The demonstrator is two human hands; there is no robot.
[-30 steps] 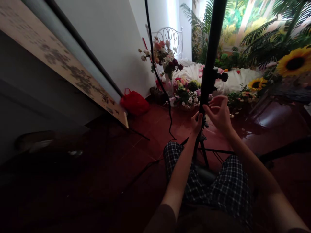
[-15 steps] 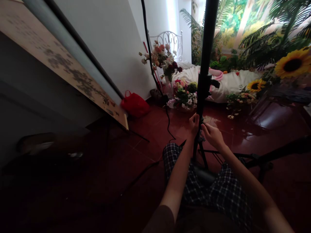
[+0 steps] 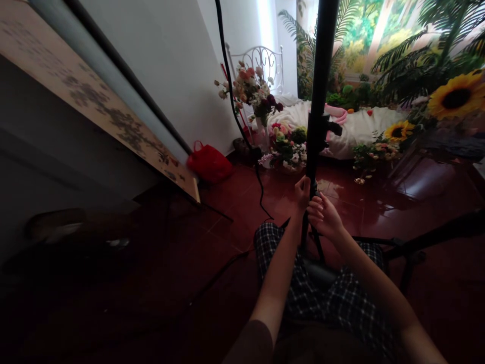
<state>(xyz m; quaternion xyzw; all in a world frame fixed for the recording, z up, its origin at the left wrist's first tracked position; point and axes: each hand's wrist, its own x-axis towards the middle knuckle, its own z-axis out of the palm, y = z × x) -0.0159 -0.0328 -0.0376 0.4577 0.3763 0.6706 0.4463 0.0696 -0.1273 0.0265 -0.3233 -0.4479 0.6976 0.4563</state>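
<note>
The black tripod stand (image 3: pixel 320 76) rises straight up my feed, a thin matte pole that runs out of the top of the frame, with a clamp block (image 3: pixel 325 126) and its knob sticking out partway up. It stands right in front of the operator's lap, its splayed legs on the red tile floor (image 3: pixel 235 202) just past the plaid shorts (image 3: pixel 273 247).

My left hand (image 3: pixel 302 193) is closed around the pole low down. The right hand (image 3: pixel 324 217) sits just beside it, fingers curled, with the fingertips (image 3: pixel 311 205) at the collar below (from up here, I cannot tell if they are gripping it or only touching).

Left of the pole, a black cable (image 3: pixel 231 86) drops to the floor, close beside the stand. Beyond the hands, the tiles run back to a bouquet on the floor (image 3: pixel 284 149), and past it lies white bedding (image 3: pixel 359 134). A red bag (image 3: pixel 209 163) sits against the wall, and a long printed board (image 3: pixel 87 96) leans along the left side. On the right, a black tube (image 3: pixel 435 235) crosses low toward the frame's edge.
</note>
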